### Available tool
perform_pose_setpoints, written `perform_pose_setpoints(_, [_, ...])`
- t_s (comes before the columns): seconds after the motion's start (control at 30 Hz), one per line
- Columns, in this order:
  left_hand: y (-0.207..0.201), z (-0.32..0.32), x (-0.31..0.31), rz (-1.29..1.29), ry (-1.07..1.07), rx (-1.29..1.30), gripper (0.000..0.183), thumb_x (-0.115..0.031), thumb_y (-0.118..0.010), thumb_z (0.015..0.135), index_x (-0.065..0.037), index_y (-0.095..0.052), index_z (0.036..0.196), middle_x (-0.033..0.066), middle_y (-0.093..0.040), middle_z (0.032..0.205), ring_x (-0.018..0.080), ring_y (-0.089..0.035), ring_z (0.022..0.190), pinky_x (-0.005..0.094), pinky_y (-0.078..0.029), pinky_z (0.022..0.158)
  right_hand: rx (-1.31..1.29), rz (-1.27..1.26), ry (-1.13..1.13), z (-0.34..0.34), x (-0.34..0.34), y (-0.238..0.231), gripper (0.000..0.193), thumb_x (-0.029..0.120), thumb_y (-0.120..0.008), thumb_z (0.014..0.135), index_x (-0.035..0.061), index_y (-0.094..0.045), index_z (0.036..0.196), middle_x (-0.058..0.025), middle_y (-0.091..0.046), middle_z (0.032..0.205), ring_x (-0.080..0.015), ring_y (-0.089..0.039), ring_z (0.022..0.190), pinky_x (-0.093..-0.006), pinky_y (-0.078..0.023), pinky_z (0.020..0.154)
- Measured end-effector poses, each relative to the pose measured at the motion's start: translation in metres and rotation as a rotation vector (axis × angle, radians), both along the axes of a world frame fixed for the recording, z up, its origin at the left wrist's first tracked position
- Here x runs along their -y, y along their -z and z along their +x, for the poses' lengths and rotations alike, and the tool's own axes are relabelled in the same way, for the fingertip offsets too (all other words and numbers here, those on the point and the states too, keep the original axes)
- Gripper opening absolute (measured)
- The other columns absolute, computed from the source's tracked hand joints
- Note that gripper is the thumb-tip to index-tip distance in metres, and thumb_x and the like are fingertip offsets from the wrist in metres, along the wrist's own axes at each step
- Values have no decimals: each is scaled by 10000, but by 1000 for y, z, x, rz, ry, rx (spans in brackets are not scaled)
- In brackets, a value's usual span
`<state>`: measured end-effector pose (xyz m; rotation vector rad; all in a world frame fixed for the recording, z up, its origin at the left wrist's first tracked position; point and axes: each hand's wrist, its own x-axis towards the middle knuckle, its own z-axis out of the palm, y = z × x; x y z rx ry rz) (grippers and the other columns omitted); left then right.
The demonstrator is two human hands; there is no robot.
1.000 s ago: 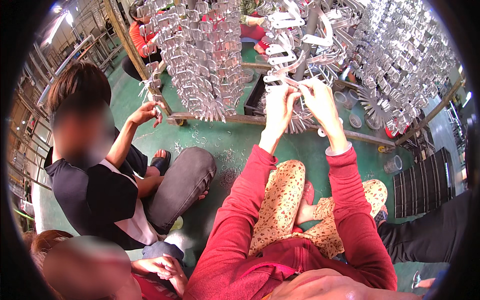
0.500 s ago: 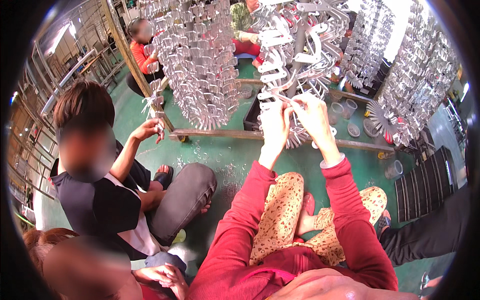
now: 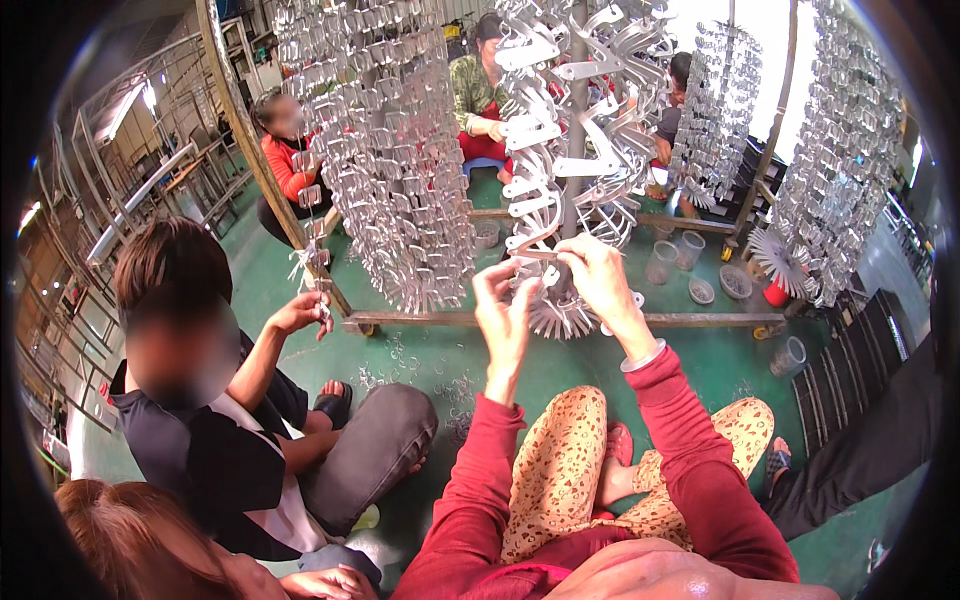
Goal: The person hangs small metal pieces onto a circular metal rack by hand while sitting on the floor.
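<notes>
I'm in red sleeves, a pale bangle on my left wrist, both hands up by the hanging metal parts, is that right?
Not quite: the head view shows the pale bangle on your right wrist, not the left. The rest holds: red sleeves, with your left hand and right hand up by the hanging metal parts.

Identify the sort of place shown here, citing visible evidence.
Probably a factory workshop: tall columns of shiny silver metal parts, clear round plastic tubs, and small silvery pieces scattered on the green floor.
</notes>
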<state>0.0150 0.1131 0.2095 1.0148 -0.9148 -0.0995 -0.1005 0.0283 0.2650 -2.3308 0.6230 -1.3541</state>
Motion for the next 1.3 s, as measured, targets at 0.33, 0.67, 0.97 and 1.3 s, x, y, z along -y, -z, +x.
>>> perform_pose_setpoints(0.33, [-225,33,71,-12,-243,632,590,-431,-683,764,41,-567,1097,166,-664,929,186,-664,770,288,-517,674,77,-145,-9,19,16,13,138,-10,-576,766,4,-659,876,-127,-633,830,-300,-607,785,-362,-487,695])
perform_pose_setpoints(0.67, [-281,41,94,353,-142,656,337,-330,-811,605,-36,-692,720,98,-651,634,184,-640,591,319,-509,601,80,-72,-52,47,23,10,117,75,-620,773,55,-679,872,-100,-636,807,-280,-601,767,-357,-472,672])
perform_pose_setpoints(0.97, [-282,64,96,489,-231,619,416,-314,-775,590,-1,-682,849,174,-673,801,276,-672,775,350,-526,731,139,-16,-99,67,23,17,130,143,-624,801,74,-679,896,-112,-628,798,-293,-601,747,-371,-463,665])
perform_pose_setpoints(1.3, [-295,67,109,403,-413,708,435,-308,-661,617,27,-648,894,251,-637,872,359,-628,888,406,-506,763,185,7,-4,66,36,30,257,10,-529,827,16,-598,1075,-200,-628,872,-346,-619,792,-387,-477,684])
